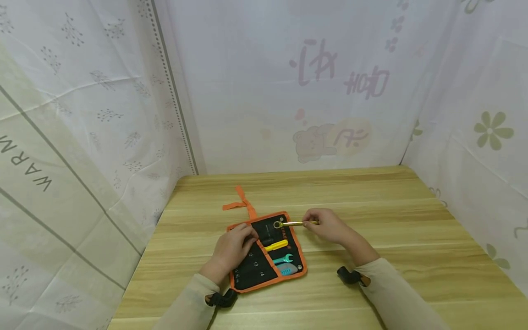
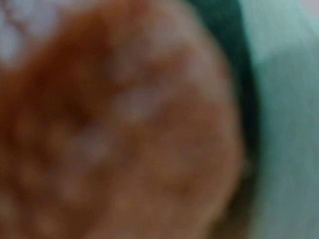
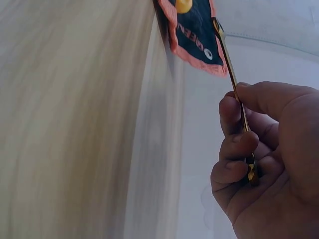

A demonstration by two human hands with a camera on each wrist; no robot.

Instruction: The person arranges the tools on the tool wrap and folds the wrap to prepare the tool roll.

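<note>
A black tool pouch (image 1: 252, 271) with orange trim lies unrolled on the table. My left hand (image 1: 234, 245) pinches the orange pocket edge near its upper end, between thumb and fingertips. In my right hand (image 1: 327, 226) a gold ring-ended wrench (image 1: 294, 223) is held by its shaft, the ring pointing left over the pouch's upper right part. The right wrist view shows thumb and curled fingers round the wrench (image 3: 230, 64). From the pocket stick out a yellow handle (image 1: 277, 245), a teal open-ended wrench (image 1: 284, 259) and a grey-and-teal handle (image 1: 288, 269). Blurred skin fills the left wrist view.
Orange tie straps (image 1: 243, 201) spread from the pouch's far edge over the wood-grain table (image 1: 371, 197). Patterned curtains (image 1: 247, 91) hang behind the table and along both sides. A black wrist camera (image 1: 348, 276) sits at the right cuff, another (image 1: 224, 299) at the left.
</note>
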